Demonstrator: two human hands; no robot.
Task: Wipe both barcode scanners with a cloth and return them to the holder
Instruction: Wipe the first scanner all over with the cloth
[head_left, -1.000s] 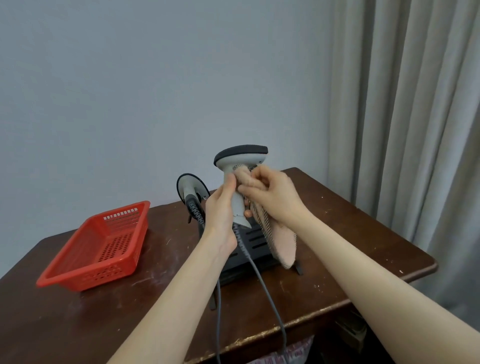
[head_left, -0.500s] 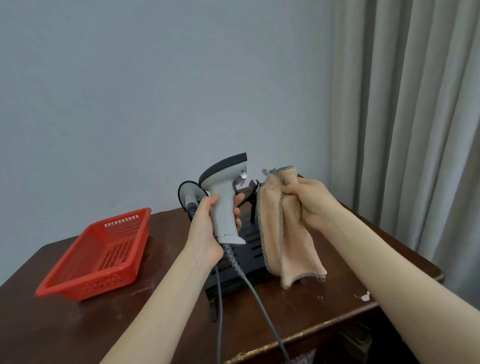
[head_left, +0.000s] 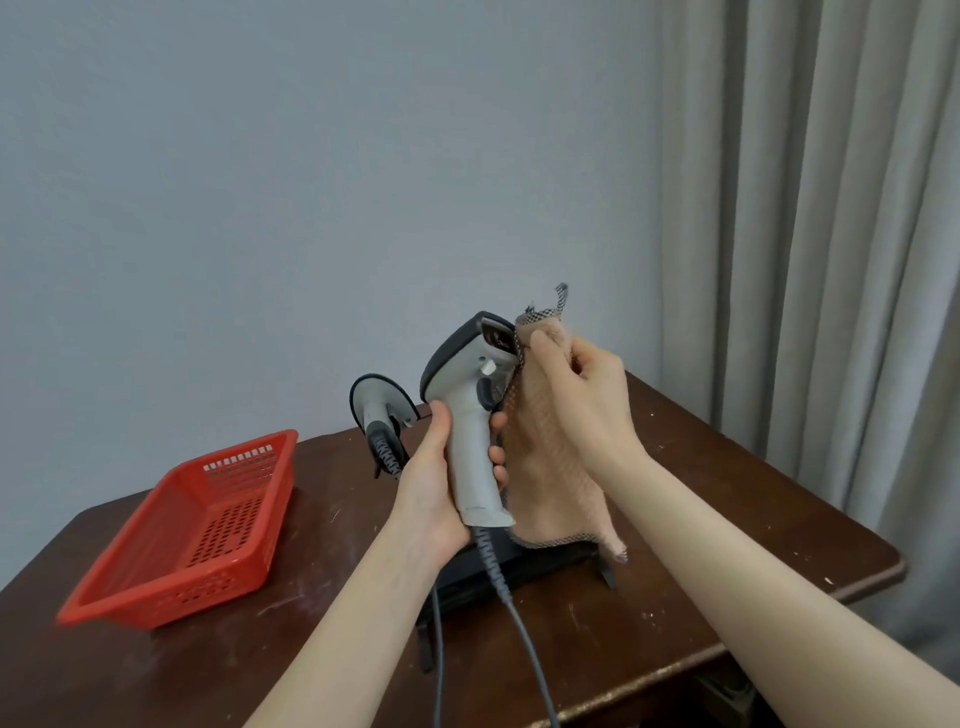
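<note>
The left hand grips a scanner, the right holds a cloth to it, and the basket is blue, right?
No: the head view shows the basket is red. The left hand grips the scanner; the right hand holds the cloth to it.

The light on my left hand (head_left: 426, 499) and right hand (head_left: 587, 395) is soft and even, with no hard shadow near my fingers. I cannot tell where it comes from. The scanner (head_left: 470, 415) in my left fingers has a small glint in its window, just beside my right thumb. Left of my fingers, the red basket (head_left: 197, 540) casts only a faint, blurred shadow on the dark table (head_left: 156, 675). Above my fingers the wall (head_left: 311, 182) dims toward the upper corners. Everything looks slightly soft, and the weave of the cloth (head_left: 550, 467) under my right fingers is smeared. The wide angle stretches my forearms toward the bottom edge.
</note>
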